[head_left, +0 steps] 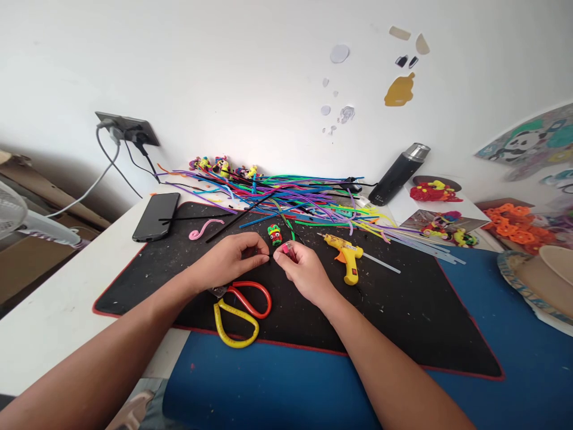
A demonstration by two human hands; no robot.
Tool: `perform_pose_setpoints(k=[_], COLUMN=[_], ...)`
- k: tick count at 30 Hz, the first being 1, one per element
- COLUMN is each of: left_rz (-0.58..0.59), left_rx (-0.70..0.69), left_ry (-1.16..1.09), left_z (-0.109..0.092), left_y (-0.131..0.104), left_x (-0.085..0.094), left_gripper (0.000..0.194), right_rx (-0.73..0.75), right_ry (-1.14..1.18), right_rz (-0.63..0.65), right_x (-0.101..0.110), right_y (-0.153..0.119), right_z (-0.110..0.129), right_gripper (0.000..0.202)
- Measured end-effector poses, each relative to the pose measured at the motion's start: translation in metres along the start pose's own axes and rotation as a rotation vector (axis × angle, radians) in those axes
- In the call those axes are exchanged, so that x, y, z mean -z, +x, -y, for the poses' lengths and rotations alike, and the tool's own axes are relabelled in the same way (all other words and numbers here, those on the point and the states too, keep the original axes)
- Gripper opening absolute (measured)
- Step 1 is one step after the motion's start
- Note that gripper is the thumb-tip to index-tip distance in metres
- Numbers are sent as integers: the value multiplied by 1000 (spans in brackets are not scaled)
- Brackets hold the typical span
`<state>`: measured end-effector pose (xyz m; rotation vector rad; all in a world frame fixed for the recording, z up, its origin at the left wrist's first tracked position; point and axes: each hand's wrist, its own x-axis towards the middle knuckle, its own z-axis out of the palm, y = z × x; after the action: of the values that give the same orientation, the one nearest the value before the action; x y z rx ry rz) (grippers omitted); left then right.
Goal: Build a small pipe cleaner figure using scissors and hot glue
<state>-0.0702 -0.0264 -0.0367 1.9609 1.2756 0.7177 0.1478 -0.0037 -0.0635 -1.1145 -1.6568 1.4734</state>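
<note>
My left hand [233, 260] is closed in a pinch over the black mat, thumb and forefinger together. Something small and dark seems to be at its fingertips, too small to make out. Close beside it, my right hand [310, 273] is closed around a small pinkish-red object [289, 251], mostly hidden by the fingers. Just beyond the fingertips lies a small red and green pipe-cleaner head [274, 235] with googly eyes. Scissors [244, 316] with one red and one yellow handle lie below my left hand, blades partly hidden. A yellow glue gun [347, 257] rests right of my right hand.
Loose coloured pipe cleaners [286, 197] spread along the wall, with small finished figures [224, 166] behind them. A phone [156, 218] and a pink curled pipe cleaner [203, 230] lie left. A black flask [400, 173] leans back right, near orange pieces [514, 227].
</note>
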Motion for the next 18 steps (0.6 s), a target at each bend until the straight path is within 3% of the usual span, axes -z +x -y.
perform_pose_setpoints(k=[6,14,18], left_rz=[-32,-97,-114], left_rx=[30,47,35], left_ry=[-152,-277,-299], left_z=[-6,1,3], left_y=[0,3,3], left_x=[2,8,12], left_gripper=[25,31,34], right_rx=[-19,-82,-94], right_ry=[63,327,350], right_rz=[47,123,185], right_x=[0,0,-2], right_y=[-1,-3,-5], right_z=[3,9,10], right_gripper=[26,52,58])
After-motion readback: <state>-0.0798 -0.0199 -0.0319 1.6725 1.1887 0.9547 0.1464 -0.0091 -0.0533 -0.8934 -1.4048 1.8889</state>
